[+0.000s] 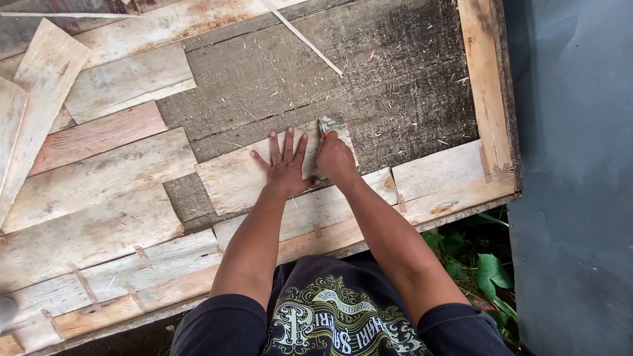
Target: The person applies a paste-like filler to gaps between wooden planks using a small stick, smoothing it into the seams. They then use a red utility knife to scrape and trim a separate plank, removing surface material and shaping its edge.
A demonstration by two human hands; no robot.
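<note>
Weathered thin wood, the plank piece [264, 175] lies flat on the dark board [395, 86]: light, stiff, splintery, best pinned from above. The left hand [285, 168] presses it, grip spread open; the right hand [335, 158] clamps a red pencil [322, 128].

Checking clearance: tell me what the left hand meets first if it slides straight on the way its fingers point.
Probably the far edge of the plank under the left hand, then the dark board.
</note>
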